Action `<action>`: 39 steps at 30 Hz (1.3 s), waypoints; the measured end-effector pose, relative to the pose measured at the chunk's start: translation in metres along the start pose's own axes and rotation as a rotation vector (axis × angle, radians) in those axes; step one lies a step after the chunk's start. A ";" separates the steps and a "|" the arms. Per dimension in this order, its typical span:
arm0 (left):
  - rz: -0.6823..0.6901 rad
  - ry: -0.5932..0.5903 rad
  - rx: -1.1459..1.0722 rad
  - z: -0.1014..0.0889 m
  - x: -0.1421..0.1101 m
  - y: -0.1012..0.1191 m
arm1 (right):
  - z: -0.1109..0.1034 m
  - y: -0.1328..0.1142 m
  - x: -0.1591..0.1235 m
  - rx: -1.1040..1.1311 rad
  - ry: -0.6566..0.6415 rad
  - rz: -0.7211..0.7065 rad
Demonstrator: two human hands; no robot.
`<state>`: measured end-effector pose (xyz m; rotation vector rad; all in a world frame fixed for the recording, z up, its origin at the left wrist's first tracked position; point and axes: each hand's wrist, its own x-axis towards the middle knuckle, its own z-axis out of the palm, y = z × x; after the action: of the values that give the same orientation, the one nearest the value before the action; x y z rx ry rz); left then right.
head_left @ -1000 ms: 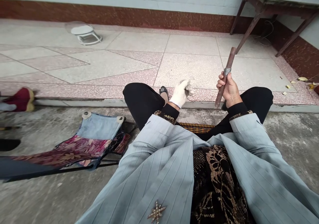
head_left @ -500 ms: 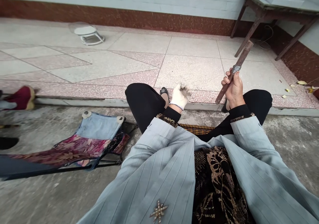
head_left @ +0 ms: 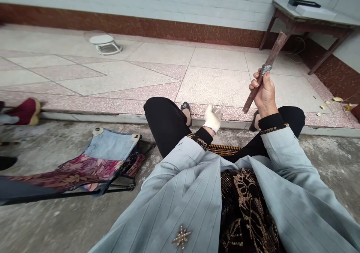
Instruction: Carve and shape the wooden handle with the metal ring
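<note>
I sit with my knees apart in black trousers and a pale blue striped jacket. My right hand (head_left: 263,92), bare, is closed round a rusty brown rod (head_left: 274,50) with a silver wire winding (head_left: 265,69) just above my fingers; the rod tilts up and to the right. My left hand (head_left: 213,117) wears a white glove, hangs between my knees with its fingers spread, and holds nothing that I can see. The two hands are apart.
A folded fabric stool (head_left: 107,155) lies on the concrete at my left. A red shoe (head_left: 25,110) sits at the far left, a white stand (head_left: 104,44) on the tiled floor behind. A wooden table (head_left: 309,18) stands at the back right.
My right hand has lifted the rod and leaned it further to the right. My gloved left hand has gone from a closed fist to spread fingers and dropped a little.
</note>
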<state>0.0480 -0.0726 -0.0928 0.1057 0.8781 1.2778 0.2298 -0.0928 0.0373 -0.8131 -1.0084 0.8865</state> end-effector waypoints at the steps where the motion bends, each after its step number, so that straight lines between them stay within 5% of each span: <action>1: 0.044 0.016 0.013 0.002 0.002 0.003 | 0.000 -0.002 0.003 -0.023 -0.031 0.021; 4: 0.394 0.042 0.127 0.013 0.004 0.021 | 0.002 -0.001 0.010 -0.122 -0.161 0.135; 6: 0.633 -0.220 0.294 0.024 -0.002 0.037 | 0.009 0.008 0.009 -0.199 -0.270 0.238; 9: 0.785 -0.466 0.741 0.037 -0.021 0.057 | 0.020 0.027 0.003 -0.258 -0.405 0.360; 13: 0.953 -0.413 0.978 0.037 -0.037 0.070 | 0.019 0.051 -0.005 -0.255 -0.423 0.408; 16: 0.836 -0.551 0.942 0.032 -0.034 0.062 | 0.008 0.060 -0.009 -0.256 -0.414 0.408; 20: 0.319 -0.878 0.790 0.027 -0.023 0.032 | -0.002 0.065 -0.016 -0.205 -0.431 0.429; 23: 0.188 -0.898 0.834 0.015 -0.011 0.017 | -0.005 0.069 -0.021 -0.187 -0.424 0.459; 25: 0.229 -0.804 0.945 0.005 -0.002 0.015 | -0.008 0.074 -0.022 -0.182 -0.387 0.485; 29: 0.487 -0.854 1.252 -0.008 0.010 0.022 | -0.016 0.085 -0.021 -0.181 -0.314 0.601; 33: 0.573 -0.819 1.384 -0.006 0.011 0.030 | -0.021 0.085 -0.022 -0.079 -0.274 0.717; 39: 0.694 -0.720 1.473 -0.006 0.015 0.043 | -0.024 0.069 -0.028 0.113 -0.441 0.783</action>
<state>0.0104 -0.0481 -0.0821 2.0284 0.9798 0.7941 0.2284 -0.0935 -0.0412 -0.9505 -1.0050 1.8378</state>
